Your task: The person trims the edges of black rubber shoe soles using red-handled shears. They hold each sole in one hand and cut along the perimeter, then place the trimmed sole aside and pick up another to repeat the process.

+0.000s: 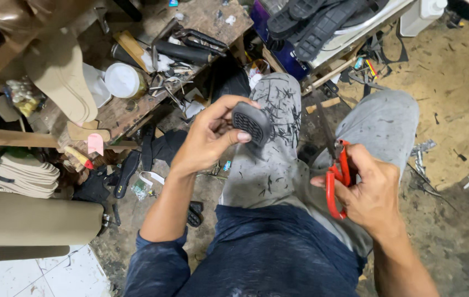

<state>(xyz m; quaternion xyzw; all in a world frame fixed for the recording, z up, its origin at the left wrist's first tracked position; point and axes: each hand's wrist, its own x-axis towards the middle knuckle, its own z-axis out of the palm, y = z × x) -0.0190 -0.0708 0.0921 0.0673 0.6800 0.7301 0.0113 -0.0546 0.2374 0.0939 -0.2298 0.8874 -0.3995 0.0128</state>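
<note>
While my left hand [207, 137] pinches the small black rubber heel piece [252, 122] between thumb and fingertips, ridged face turned up just above my left knee [278, 110], my right hand [369, 190] is closed through the loops of the red-handled scissors [336, 181], blades pointing up and away from the piece. I judge this to be the checking pause in trimming the rubber's outline: hands well apart, nothing being cut. Any further snip would call for bringing the blades to the piece's edge and turning it steadily, over the gritty floor [454, 82].
</note>
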